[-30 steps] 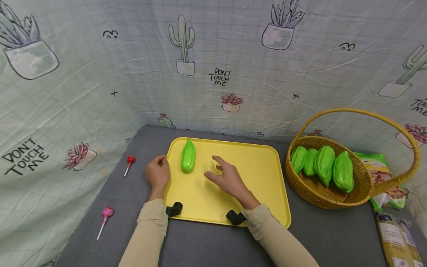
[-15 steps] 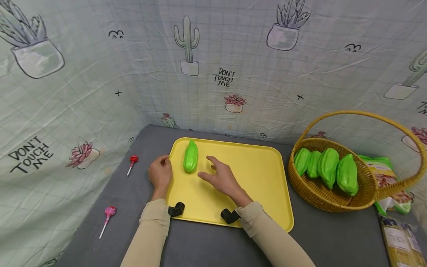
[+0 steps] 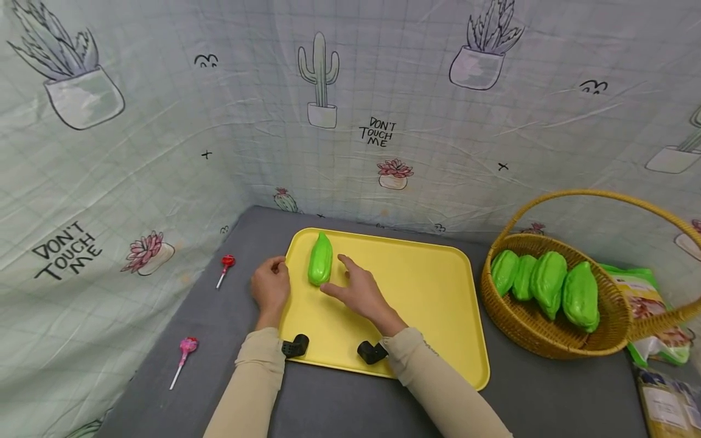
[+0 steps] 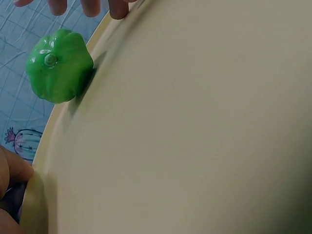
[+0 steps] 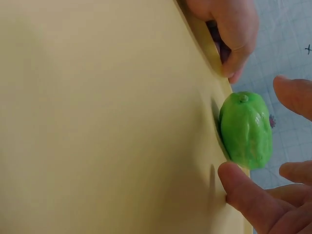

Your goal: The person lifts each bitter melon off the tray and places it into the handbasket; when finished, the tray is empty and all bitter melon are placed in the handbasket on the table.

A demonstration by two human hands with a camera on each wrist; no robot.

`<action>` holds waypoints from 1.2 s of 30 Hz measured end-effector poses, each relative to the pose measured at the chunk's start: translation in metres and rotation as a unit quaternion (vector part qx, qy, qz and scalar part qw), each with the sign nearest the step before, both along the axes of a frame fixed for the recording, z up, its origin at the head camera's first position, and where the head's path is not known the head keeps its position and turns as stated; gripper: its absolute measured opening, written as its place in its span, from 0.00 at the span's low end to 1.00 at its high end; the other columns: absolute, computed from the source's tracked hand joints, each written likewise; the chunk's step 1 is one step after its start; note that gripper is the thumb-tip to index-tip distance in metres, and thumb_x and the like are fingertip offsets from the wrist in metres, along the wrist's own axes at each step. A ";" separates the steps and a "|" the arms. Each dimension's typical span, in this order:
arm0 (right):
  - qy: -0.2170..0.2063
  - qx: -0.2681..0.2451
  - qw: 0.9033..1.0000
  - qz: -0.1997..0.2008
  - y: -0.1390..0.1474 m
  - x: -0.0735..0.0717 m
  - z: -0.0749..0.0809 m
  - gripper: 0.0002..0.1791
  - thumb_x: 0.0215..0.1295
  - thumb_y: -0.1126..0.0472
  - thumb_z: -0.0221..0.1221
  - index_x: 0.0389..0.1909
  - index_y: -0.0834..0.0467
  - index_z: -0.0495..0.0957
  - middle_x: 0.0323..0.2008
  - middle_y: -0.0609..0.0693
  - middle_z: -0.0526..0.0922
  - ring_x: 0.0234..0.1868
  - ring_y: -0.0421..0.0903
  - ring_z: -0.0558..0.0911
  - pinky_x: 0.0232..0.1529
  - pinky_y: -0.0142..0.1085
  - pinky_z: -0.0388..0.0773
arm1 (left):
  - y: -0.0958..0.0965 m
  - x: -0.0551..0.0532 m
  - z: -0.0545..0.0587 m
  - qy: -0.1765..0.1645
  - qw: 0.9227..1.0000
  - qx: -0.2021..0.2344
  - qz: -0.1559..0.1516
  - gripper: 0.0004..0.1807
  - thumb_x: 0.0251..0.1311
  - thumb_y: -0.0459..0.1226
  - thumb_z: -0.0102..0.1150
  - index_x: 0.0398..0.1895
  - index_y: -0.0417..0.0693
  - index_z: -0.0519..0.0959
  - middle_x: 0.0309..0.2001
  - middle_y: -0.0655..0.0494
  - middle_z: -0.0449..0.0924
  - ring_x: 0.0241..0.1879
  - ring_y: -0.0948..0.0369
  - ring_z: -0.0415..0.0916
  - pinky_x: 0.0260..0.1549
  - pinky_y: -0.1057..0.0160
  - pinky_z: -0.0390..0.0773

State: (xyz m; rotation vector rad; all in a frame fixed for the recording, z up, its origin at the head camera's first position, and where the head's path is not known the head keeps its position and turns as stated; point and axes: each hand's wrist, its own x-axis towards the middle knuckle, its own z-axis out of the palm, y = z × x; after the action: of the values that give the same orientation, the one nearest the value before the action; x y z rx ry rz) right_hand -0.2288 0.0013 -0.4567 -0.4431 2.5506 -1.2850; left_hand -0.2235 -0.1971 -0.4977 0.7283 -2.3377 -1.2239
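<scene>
A glossy green ribbed fruit (image 3: pixel 320 260), elongated with a pointed end, lies near the left end of the yellow tray (image 3: pixel 416 304). Just to its right, my right hand (image 3: pixel 358 295) hovers above the tray, thumb and fingers spread apart around nothing. In the right wrist view, the fruit (image 5: pixel 246 130) appears beyond the thumb, with a gap still visible between fingers and fruit. At the tray's left rim, my left hand (image 3: pixel 271 286) has its fingers curled and grips the edge. The left wrist view shows these fingertips (image 4: pixel 22 169) against the rim.
A wicker basket (image 3: pixel 539 347) with a tall handle holds several similar green fruits on the right. Behind it lie a green food packet (image 3: pixel 646 292) and a noodle-like pack (image 3: pixel 670 401). Two lollipops, one red (image 3: pixel 227 261) and one pink (image 3: pixel 188 345), lie at the left.
My right hand has moved left across the tray, closer to the green fruit. The left hand stays at the rim. The whole head view has shifted slightly.
</scene>
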 end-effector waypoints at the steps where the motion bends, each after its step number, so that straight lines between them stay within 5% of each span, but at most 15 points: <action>1: 0.000 0.001 1.000 0.000 -0.001 0.000 -0.001 0.47 0.63 0.44 0.68 0.78 0.56 0.60 0.70 0.64 0.74 0.67 0.60 0.77 0.63 0.54 0.77 | 0.000 0.000 0.000 -0.001 1.000 0.000 0.001 0.15 0.72 0.35 0.52 0.51 0.40 0.86 0.47 0.39 0.87 0.46 0.43 0.82 0.49 0.44 0.78; 20: 0.019 -0.008 1.000 0.021 -0.022 -0.004 -0.006 0.49 0.64 0.47 0.69 0.80 0.58 0.55 0.68 0.62 0.74 0.66 0.57 0.77 0.63 0.51 0.76 | 0.002 0.001 0.000 0.002 1.000 -0.005 -0.001 0.15 0.72 0.35 0.53 0.51 0.39 0.86 0.47 0.40 0.87 0.47 0.43 0.83 0.50 0.43 0.78; 36: 0.019 -0.025 0.998 0.050 -0.033 -0.007 -0.006 0.52 0.64 0.49 0.69 0.82 0.53 0.50 0.81 0.67 0.46 0.75 0.62 0.67 0.69 0.54 0.71 | 0.000 0.000 0.000 0.002 1.000 -0.006 -0.003 0.15 0.72 0.35 0.53 0.51 0.40 0.86 0.47 0.41 0.88 0.46 0.44 0.83 0.49 0.44 0.78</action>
State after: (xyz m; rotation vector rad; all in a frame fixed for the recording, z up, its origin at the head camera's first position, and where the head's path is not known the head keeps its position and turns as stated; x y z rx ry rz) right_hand -0.2358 -0.0316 -0.4625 -0.6012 2.4970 -1.3176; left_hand -0.2237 -0.1973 -0.4975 0.7134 -2.3432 -1.2118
